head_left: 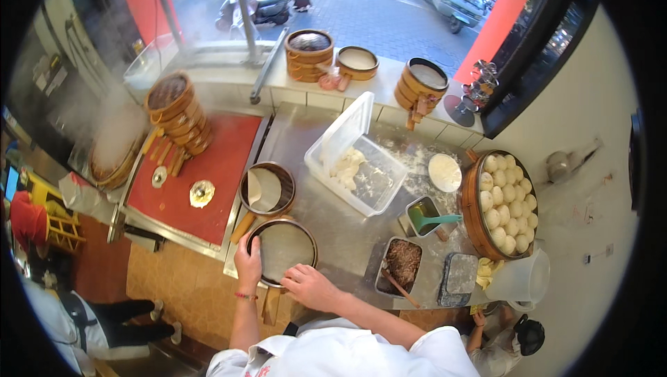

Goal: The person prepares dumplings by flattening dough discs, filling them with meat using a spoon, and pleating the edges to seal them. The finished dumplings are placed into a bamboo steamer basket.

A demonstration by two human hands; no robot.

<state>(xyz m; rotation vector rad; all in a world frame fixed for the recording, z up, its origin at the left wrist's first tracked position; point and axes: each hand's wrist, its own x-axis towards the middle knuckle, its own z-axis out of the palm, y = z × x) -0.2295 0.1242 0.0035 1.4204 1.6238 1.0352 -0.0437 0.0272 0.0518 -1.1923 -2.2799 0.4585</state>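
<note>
A round bamboo steamer basket (286, 246) with a pale liner and a wooden handle stands at the near left of the steel counter. My left hand (248, 264) is closed around its left rim, the thumb on the upper edge. With bent fingers, my right hand (310, 287) grips the near right rim, the fingertips reaching in over the liner. Just beyond is a second handled steamer basket (281, 200), holding a white scoop or paddle (262, 188). Dough (347, 166) lies inside a clear plastic tub (381, 203) with its lid tilted up.
A large steamer (474, 205) of white buns stands right. Nearer are a filling tray (401, 259) with a spoon, a green-handled container (422, 210) and a flour bowl (445, 172). Left, stacked steamers (182, 116) stand on a red surface (229, 155) near steam. Two other people are nearby.
</note>
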